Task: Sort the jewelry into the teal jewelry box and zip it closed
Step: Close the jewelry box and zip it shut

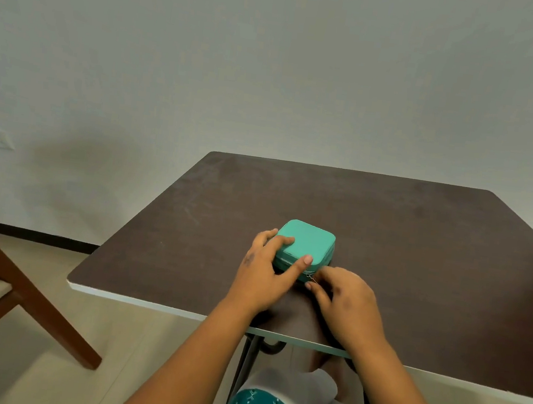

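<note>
**Both hands on the closed teal box**

My left hand [263, 268] lies spread over the teal jewelry box [306, 246]: the fingers are straight and fanned, fingertips resting on the lid's left part, while my thumb [299, 263] stretches across the near edge of the lid. I am pressing the box down rather than curling round it.

My right hand [345, 299] sits just beside the box's near right corner. Its thumb and forefinger are drawn together, pinching the small metal zipper pull [312, 278] there; the other fingers curl loosely under.

The box lies flat on the dark brown table [420, 254], lid down on its base, nearer the table's front edge than its back. It is roughly square, so I can name no long axis; it is turned so that one corner points toward me.
</note>
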